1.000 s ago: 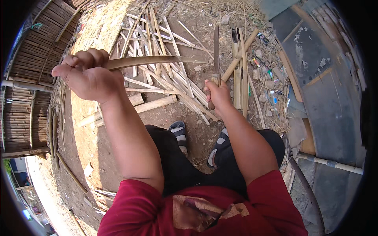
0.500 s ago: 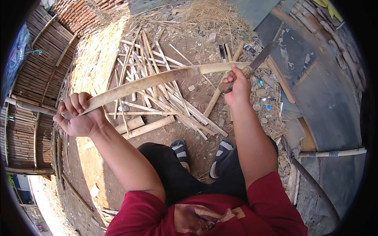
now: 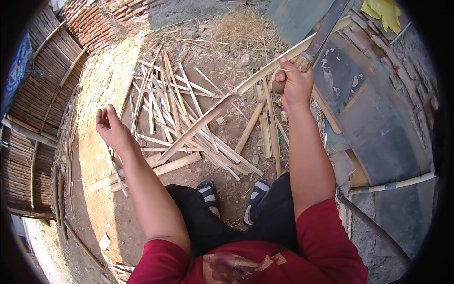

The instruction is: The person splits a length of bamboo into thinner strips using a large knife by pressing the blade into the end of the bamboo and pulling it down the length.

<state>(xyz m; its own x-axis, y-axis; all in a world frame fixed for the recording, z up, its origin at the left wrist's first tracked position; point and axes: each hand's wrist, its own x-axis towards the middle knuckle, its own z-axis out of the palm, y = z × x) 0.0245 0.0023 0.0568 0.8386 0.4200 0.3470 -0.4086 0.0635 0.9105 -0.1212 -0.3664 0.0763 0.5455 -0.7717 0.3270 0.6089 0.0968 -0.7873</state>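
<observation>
My right hand [image 3: 298,87] is closed around the wooden handle of a machete [image 3: 321,35], its blade pointing up and to the far right. The same hand also grips a long split bamboo strip [image 3: 255,80]. That strip slants from the upper right down to the left, with its lower end over the pile of slats, and it has a node about midway. My left hand [image 3: 114,128] is raised at the left, away from the strip, with nothing in it and its fingers loosely bent.
A pile of bamboo slats [image 3: 172,94] covers the ground ahead of my feet, with thicker bamboo pieces [image 3: 177,165] beside it. Dark sheets [image 3: 397,123] lie at the right. A bamboo-slat structure [image 3: 42,94] stands at the left, and a brick wall [image 3: 106,16] at the back.
My left hand has let go of the bamboo strip and drawn back. The strip's left end has dropped while my right hand has raised its other end and the machete.
</observation>
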